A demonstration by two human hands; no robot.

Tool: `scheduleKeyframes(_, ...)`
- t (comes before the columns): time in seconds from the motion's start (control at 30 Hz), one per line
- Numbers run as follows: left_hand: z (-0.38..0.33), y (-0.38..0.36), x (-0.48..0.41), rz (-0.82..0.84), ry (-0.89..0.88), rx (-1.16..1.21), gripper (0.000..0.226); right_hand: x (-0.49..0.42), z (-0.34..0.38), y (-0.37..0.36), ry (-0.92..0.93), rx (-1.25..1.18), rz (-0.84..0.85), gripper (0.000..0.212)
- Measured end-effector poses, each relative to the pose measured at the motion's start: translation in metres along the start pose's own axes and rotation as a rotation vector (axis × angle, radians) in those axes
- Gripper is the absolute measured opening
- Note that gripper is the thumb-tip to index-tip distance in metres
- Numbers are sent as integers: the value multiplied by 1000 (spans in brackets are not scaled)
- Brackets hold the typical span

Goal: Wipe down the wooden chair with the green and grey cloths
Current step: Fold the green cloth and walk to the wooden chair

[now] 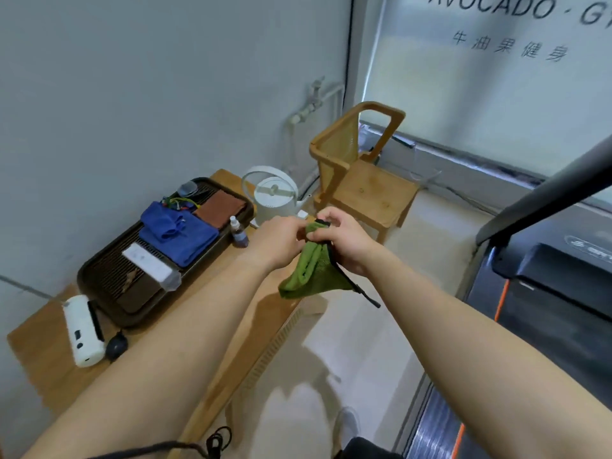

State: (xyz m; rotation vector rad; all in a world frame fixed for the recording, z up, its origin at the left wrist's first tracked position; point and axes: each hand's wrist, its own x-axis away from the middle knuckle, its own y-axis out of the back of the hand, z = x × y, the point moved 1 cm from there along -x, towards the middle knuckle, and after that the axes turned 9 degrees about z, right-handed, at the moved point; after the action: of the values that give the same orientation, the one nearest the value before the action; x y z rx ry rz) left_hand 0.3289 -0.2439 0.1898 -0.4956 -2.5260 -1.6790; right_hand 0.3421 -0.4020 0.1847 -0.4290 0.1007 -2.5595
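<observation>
a: where is the cloth right now?
b: the crumpled green cloth (311, 273) hangs in the air between both hands, out past the edge of the light wooden table (49, 359). the left hand (281, 240) pinches its top from one side. the right hand (344, 241) curls its fingers round the top from the other side. the two hands nearly touch.
a: and the grey one?
b: hard to make out. a dark narrow strip (352, 283) runs down the green cloth's edge below the right hand. i can't tell whether it is a trim or a second cloth.
a: the chair?
b: the pale wooden chair (364, 190) with a woven back stands beyond the hands, near the wall corner, apart from them. its lower front corner is hidden behind the hands.
a: anything readable?
b: the frosted window (463, 94) says "avocado · g", cut off at the frame's edge, with 牛油果健身 underneath. a logo on the black treadmill (563, 276) is too blurred to read.
a: what's on the table?
b: a dark slatted tray (99, 293) carrying a folded blue cloth (178, 233) and a brown cloth (220, 207), with a small spray bottle (238, 231) just beside it.
</observation>
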Motion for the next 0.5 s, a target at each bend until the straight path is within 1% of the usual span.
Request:
scheduleKeyframes(0.07, -28, 8, -37, -9, -21, -18, 16, -7, 16, 39, 32, -4, -50, 29)
scheduleKeyframes(0.17, -59, 20, -93, -17, -18, -68, 13, -21, 39, 93, 48, 56, -95, 25)
scheduleKeyframes(0.23, -76, 25, -131, -34, -15, -77, 17, -34, 51, 129, 41, 91, -133, 28)
scheduleKeyframes(0.33, -95, 27, -185, -90, -11, 54, 15, -55, 70, 182, 24, 123, -204, 30)
scheduleKeyframes(0.4, -104, 26, -223, -117, -12, 150, 17, -72, 83, 215, 3, 124, -240, 31)
scheduleKeyframes(0.5, -113, 26, -286, -98, -54, 243, 24, -105, 95, 261, -31, 129, -315, 30)
